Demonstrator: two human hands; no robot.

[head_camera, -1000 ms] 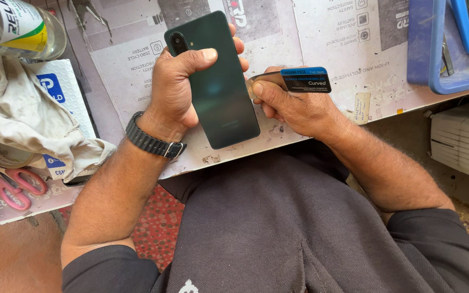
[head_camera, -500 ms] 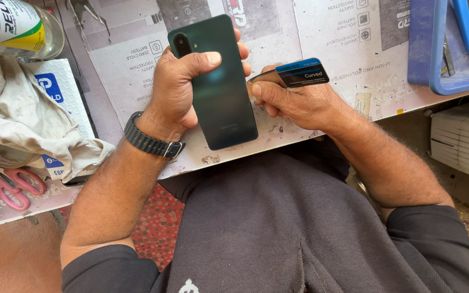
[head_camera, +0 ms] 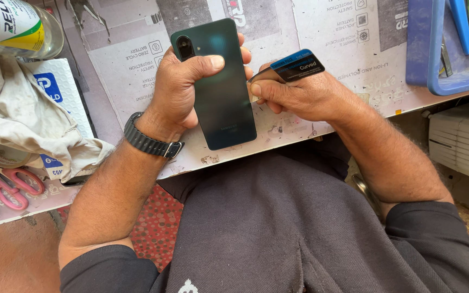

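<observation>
Within the left hand's grip, phone (back up) meets right hand's card.

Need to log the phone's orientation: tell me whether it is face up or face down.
Face down. The dark green phone in the left hand shows its back, with the camera lens at the top corner; no screen is visible.
</observation>
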